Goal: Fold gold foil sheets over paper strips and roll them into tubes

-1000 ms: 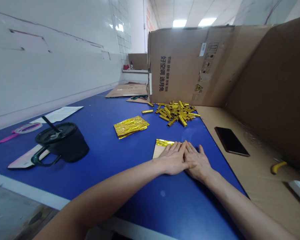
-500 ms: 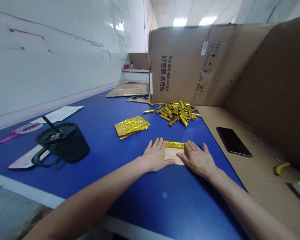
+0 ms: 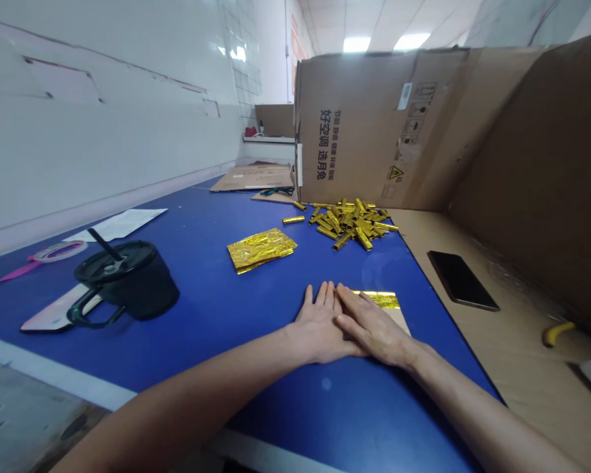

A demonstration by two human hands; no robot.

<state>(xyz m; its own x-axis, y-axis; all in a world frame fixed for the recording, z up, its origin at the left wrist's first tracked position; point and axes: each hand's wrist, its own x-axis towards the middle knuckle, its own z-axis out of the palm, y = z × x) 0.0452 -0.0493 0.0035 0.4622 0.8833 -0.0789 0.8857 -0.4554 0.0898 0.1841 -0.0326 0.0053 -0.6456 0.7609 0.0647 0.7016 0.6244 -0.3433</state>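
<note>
My left hand lies flat on the blue table with its fingers spread, holding nothing. My right hand lies flat beside it, its fingers against the left hand's fingers and its edge over the lower left of a tan paper sheet. A gold foil strip runs along the sheet's far edge. Farther off lie a heap of small gold foil tubes, a single loose tube and a flat stack of gold foil packets.
A black lidded cup with a straw stands left of my hands on the blue table. A white paper and pink tape lie beyond it. Upright cardboard walls the far side; a phone lies on cardboard to the right.
The tan sheet with its gold strip has slid right across the table. My hands, apart on either side of it half a second ago, now lie together at its left side.
</note>
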